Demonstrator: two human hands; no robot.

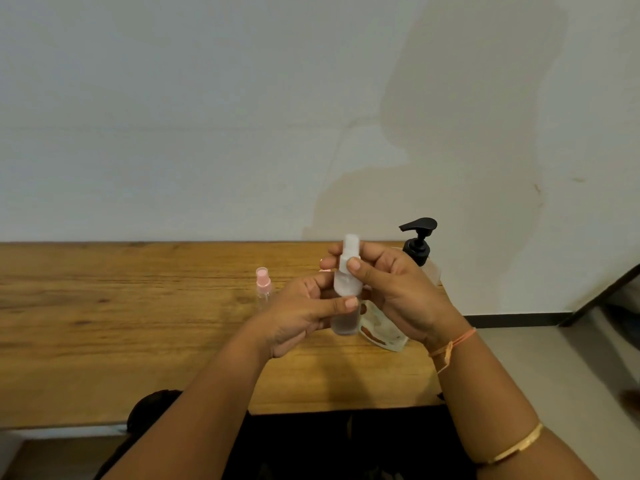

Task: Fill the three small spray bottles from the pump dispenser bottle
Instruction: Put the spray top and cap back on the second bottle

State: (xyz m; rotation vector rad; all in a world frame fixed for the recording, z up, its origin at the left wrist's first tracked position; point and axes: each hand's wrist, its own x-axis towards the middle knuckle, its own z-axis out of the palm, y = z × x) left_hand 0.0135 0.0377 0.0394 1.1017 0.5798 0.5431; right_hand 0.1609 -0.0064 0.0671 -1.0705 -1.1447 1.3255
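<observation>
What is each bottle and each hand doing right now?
White spray bottle: lifted off the table, top on, held by both hands.
Left hand: gripping the body.
Right hand: pinching the top.
Pink spray bottle: upright, capped, untouched.
Pump dispenser bottle: upright, partly hidden, untouched.

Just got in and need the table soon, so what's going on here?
A person is holding a small clear spray bottle with a white top above the wooden table: left hand around the body, right hand on the spray top. A pink-capped small spray bottle stands to the left, and the black-pump dispenser bottle stands behind the right hand.
</observation>
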